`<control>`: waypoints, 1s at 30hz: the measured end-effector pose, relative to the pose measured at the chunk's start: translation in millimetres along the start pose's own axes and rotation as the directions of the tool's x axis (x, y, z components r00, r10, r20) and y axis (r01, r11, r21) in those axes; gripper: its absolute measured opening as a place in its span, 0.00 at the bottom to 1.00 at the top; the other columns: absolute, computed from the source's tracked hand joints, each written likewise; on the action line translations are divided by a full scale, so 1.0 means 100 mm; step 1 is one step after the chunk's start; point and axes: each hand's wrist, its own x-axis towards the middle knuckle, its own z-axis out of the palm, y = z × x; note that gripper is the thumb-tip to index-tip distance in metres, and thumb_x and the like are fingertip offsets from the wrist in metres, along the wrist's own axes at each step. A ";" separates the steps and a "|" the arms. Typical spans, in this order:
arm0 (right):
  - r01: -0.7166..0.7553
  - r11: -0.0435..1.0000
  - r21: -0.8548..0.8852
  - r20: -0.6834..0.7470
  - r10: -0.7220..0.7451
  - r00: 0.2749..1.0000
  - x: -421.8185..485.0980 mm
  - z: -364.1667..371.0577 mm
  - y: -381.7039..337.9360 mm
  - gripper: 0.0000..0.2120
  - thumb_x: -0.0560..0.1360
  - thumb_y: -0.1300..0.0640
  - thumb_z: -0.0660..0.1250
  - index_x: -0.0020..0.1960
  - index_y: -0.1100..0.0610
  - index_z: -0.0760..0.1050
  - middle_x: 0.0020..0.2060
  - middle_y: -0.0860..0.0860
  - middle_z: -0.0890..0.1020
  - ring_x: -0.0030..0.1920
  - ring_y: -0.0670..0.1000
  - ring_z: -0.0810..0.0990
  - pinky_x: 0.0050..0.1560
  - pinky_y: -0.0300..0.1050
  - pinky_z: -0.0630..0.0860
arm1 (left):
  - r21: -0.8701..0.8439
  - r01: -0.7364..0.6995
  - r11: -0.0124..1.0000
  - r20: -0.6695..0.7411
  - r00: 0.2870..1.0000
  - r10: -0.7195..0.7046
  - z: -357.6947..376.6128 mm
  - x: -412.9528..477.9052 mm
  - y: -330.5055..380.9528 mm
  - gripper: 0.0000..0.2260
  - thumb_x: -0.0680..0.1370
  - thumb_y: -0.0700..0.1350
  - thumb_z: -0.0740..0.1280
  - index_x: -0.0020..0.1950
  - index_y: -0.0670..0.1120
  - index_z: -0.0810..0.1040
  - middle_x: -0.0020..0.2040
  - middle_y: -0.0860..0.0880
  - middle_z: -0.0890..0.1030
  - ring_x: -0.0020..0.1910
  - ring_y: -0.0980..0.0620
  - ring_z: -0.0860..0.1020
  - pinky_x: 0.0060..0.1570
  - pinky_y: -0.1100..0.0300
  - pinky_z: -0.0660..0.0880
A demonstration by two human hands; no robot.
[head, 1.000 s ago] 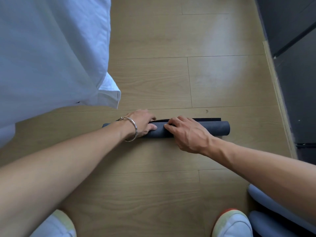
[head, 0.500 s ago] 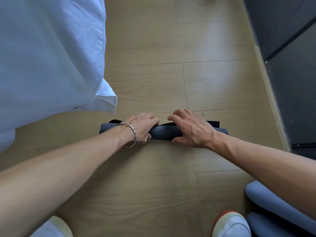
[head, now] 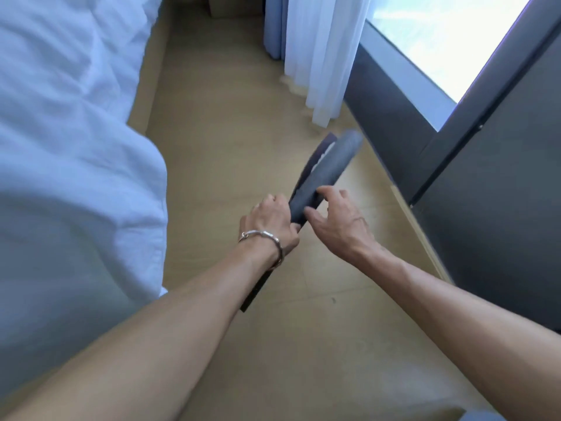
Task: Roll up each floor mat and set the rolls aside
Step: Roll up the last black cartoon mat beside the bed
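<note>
Wooden floor (head: 230, 147) beside a bed (head: 76, 147): I am holding the rolled floor mat (head: 331, 168), left grip (head: 270, 220) wrapping it, right grip (head: 340, 223) pinching it, likely restraining its loose flap (head: 317, 153).

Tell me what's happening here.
A person is holding a dark rolled mat in both hands, seemingly raised off the wooden floor. The left hand, with a bracelet at its wrist, grips the roll. The right hand has its thumb and fingers curled round it just beside. The roll's outer edge sits a little loose. A white bed is on the left and a curtain is ahead.
</note>
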 end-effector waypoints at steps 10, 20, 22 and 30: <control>-0.280 0.588 0.759 -0.019 0.449 0.893 0.58 -0.32 -0.23 0.25 0.66 0.43 0.71 0.57 0.47 0.62 0.51 0.48 0.76 0.50 0.53 0.80 0.52 0.55 0.80 | 0.095 -0.087 0.992 -0.195 0.975 0.104 -0.35 0.26 0.50 0.16 0.77 0.49 0.66 0.60 0.44 0.65 0.58 0.46 0.71 0.60 0.46 0.71 0.42 0.55 0.65; -0.292 0.622 0.726 -0.073 0.493 0.867 0.56 -0.60 0.26 0.24 0.64 0.52 0.72 0.55 0.47 0.65 0.44 0.49 0.79 0.48 0.54 0.80 0.51 0.54 0.79 | 0.047 -0.376 0.925 0.003 0.927 0.376 -0.04 0.19 0.80 0.18 0.78 0.54 0.62 0.62 0.44 0.67 0.58 0.46 0.70 0.59 0.46 0.71 0.51 0.50 0.73; -0.289 0.663 0.691 -0.096 0.480 0.872 0.54 -0.60 0.35 0.22 0.64 0.52 0.71 0.54 0.46 0.65 0.45 0.49 0.79 0.47 0.54 0.81 0.49 0.53 0.79 | 0.040 -0.416 0.908 0.045 0.909 0.414 0.02 0.18 0.85 0.18 0.79 0.54 0.62 0.64 0.45 0.67 0.58 0.47 0.70 0.59 0.47 0.71 0.52 0.50 0.74; -0.394 0.885 0.247 -0.160 0.439 0.884 0.34 -0.62 0.86 0.19 0.69 0.52 0.65 0.58 0.48 0.64 0.52 0.51 0.70 0.46 0.53 0.74 0.46 0.46 0.72 | 0.067 -0.519 0.852 0.297 0.826 0.480 0.35 0.19 1.04 0.19 0.80 0.51 0.59 0.68 0.46 0.66 0.62 0.47 0.70 0.64 0.46 0.68 0.57 0.51 0.71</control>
